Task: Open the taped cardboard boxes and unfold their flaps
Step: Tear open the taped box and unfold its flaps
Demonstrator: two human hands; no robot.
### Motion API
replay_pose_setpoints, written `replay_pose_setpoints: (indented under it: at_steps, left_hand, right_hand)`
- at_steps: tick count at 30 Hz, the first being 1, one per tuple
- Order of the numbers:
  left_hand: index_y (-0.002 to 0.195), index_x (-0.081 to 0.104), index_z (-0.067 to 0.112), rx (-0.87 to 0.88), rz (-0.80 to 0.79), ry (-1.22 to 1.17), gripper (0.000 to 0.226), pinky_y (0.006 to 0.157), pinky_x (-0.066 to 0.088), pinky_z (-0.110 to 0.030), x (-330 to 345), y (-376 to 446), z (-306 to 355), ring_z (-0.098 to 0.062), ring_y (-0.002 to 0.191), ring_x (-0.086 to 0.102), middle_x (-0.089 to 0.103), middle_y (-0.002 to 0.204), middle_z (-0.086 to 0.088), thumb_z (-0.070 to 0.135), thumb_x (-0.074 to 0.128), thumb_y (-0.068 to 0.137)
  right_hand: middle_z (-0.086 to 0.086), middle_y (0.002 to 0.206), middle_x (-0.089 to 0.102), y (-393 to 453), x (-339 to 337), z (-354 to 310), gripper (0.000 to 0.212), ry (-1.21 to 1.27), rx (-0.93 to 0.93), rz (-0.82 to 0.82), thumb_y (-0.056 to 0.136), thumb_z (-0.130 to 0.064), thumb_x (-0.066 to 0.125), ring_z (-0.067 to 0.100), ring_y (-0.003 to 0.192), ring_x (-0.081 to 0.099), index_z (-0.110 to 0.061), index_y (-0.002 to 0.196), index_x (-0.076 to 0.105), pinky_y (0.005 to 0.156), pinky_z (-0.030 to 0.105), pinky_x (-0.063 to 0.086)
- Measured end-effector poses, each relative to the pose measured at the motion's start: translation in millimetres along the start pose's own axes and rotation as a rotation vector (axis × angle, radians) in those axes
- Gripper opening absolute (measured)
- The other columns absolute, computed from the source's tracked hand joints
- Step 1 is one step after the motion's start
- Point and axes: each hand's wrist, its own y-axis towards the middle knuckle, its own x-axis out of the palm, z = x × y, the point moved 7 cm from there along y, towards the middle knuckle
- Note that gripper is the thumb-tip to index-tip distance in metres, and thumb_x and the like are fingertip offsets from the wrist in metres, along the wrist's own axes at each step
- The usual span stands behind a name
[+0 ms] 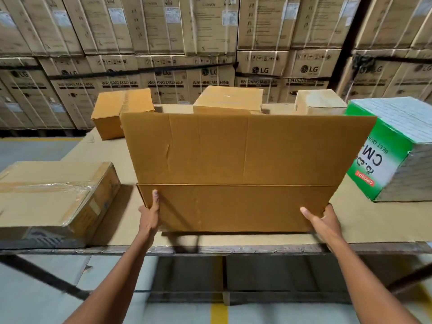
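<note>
A large brown cardboard box (243, 174) stands tilted up in front of me on the table (112, 148), its broad face toward the camera. A crease line crosses that face, with a flap below it. My left hand (149, 216) grips the box's lower left edge, thumb on the front. My right hand (321, 222) grips the lower right corner, thumb on the front face and fingers behind. The box's inside is hidden.
A taped box (53, 199) lies at the left. A green and white carton (392, 148) stands at the right. Three smaller brown boxes (121, 111), (229, 99), (320, 101) sit at the back. Stacked washing machine cartons (210, 43) form a wall behind.
</note>
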Motion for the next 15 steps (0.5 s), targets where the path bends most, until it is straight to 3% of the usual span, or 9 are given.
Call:
replay_pose_setpoints:
  at_steps: [3, 6, 9, 11, 13, 15]
  left_hand:
    - [0.148, 0.031, 0.005, 0.002, 0.011, -0.007, 0.127, 0.108, 0.044, -0.049, 4.3, -13.7, -0.6, -0.027, 0.121, 0.053, 0.05, 0.139, -0.005, 0.098, 0.044, 0.064]
    - [0.144, 0.042, 0.008, 0.034, 0.003, -0.002, 0.111, 0.1, 0.046, -0.04, 3.4, -13.5, -1.6, -0.026, 0.118, 0.059, 0.059, 0.132, -0.004, 0.092, 0.044, 0.072]
    - [0.139, 0.046, 0.019, 0.166, -0.016, -0.024, 0.077, 0.103, 0.048, -0.043, -0.1, -26.5, 11.7, -0.026, 0.122, 0.06, 0.06, 0.133, -0.002, 0.073, 0.056, 0.084]
    - [0.144, 0.039, 0.023, 0.287, 0.007, -0.006, 0.067, 0.101, 0.05, -0.037, -6.6, -34.8, 22.2, -0.014, 0.124, 0.058, 0.056, 0.137, 0.001, 0.054, 0.065, 0.092]
    - [0.141, 0.046, 0.012, 0.414, 0.018, 0.052, 0.05, 0.098, 0.053, -0.033, -11.1, -36.7, 34.7, -0.002, 0.113, 0.059, 0.06, 0.129, 0.0, 0.021, 0.066, 0.097]
    - [0.131, 0.056, 0.008, 0.484, 0.049, 0.09, 0.039, 0.099, 0.052, -0.044, -14.1, -36.4, 47.9, -0.01, 0.109, 0.061, 0.064, 0.123, -0.005, 0.014, 0.068, 0.094]
  right_hand:
    - [0.01, 0.142, 0.057, 2.1, 4.6, 10.8, 0.079, -0.026, 0.038, -0.012, 0.08, -0.051, 0.077, 0.036, 0.126, 0.055, -0.016, 0.142, 0.043, 0.108, 0.048, 0.043]
    - [0.01, 0.145, 0.055, -0.6, 10.8, 10.8, 0.101, 0.006, 0.071, -0.035, 0.069, -0.065, 0.072, 0.037, 0.125, 0.055, -0.022, 0.151, 0.031, 0.102, 0.042, 0.043]
    - [0.007, 0.155, 0.039, -2.3, 12.6, -4.3, 0.127, 0.21, -0.039, -0.014, 0.053, -0.078, 0.071, 0.027, 0.135, 0.045, -0.021, 0.155, 0.021, 0.113, 0.048, 0.035]
    - [0.008, 0.15, 0.042, -3.2, 4.1, -23.6, 0.104, 0.328, -0.22, 0.048, 0.069, -0.063, 0.074, 0.017, 0.131, 0.046, -0.018, 0.15, 0.027, 0.115, 0.046, 0.034]
    - [0.01, 0.145, 0.048, -5.1, -7.4, -40.0, 0.075, 0.381, -0.36, 0.093, 0.091, -0.044, 0.065, 0.019, 0.131, 0.047, -0.013, 0.151, 0.032, 0.116, 0.043, 0.035]
    - [0.0, 0.134, 0.054, -4.6, -15.9, -45.8, 0.061, 0.417, -0.395, 0.121, 0.096, -0.041, 0.06, 0.006, 0.125, 0.051, -0.014, 0.147, 0.04, 0.112, 0.031, 0.037]
